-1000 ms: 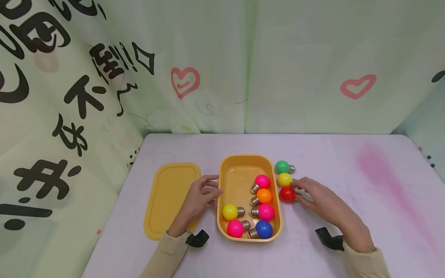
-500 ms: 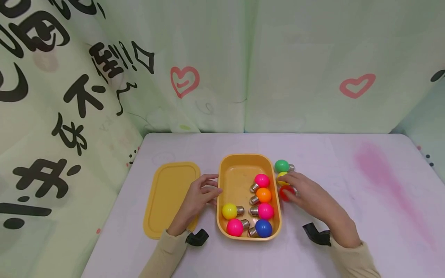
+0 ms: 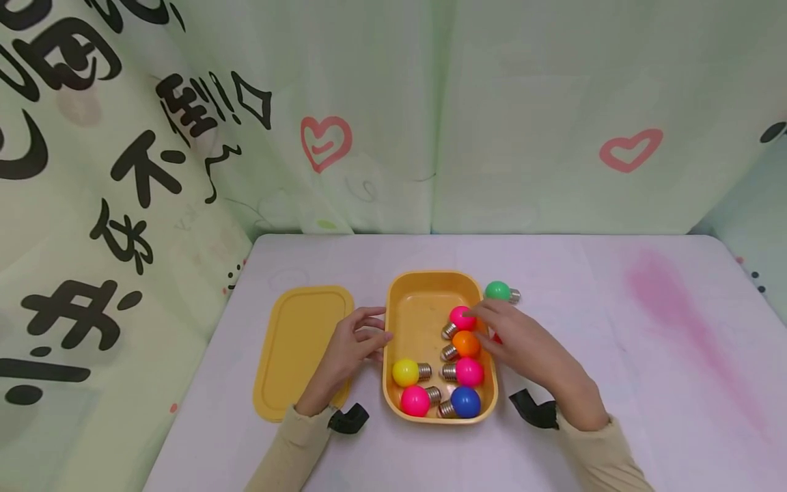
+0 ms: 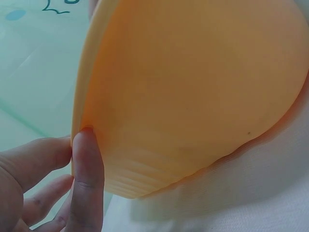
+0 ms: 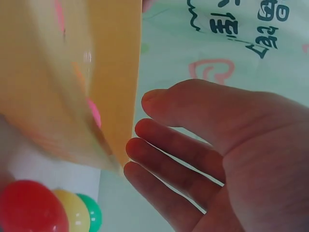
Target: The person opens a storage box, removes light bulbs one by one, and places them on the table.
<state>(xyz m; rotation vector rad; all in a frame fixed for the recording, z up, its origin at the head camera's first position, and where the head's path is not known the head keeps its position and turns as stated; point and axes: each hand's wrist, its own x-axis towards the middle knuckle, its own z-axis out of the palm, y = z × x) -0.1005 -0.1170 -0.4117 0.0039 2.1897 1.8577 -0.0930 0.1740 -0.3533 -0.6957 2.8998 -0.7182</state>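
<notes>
pink round plastic light bulb with a silver screw base point(image 3: 461, 318) lies inside the yellow rectangular plastic box point(image 3: 430, 276), just above the middle of the head view, against the box's right wall. its long axis runs diagonally: globe to the upper right, metal base to the lower left, pointing away from the fingers coming in from the right.

my right hand point(image 3: 522, 345) is the nearer one. it reaches across the box's right rim, fingers straight and slightly apart, holding nothing, fingertips point(image 3: 476, 313) at the pink globe; i cannot tell whether they touch it. my left hand point(image 3: 353, 348) rests against the box's left wall, fingers loosely bent, the thumb against the rim in the left wrist view.

below the pink bulb in the box lie an orange bulb point(image 3: 466, 344) and four more. in the right wrist view a red bulb point(image 5: 26, 205), a yellow bulb point(image 5: 75, 210) and a green bulb point(image 3: 498, 291) sit outside the right wall on the pale lilac table point(image 3: 615, 342). a flat yellow lid point(image 3: 301, 348) lies left of the box.

the green curtain point(image 3: 522, 82) behind carries red hearts and large black chinese characters; one reads "不".
</notes>
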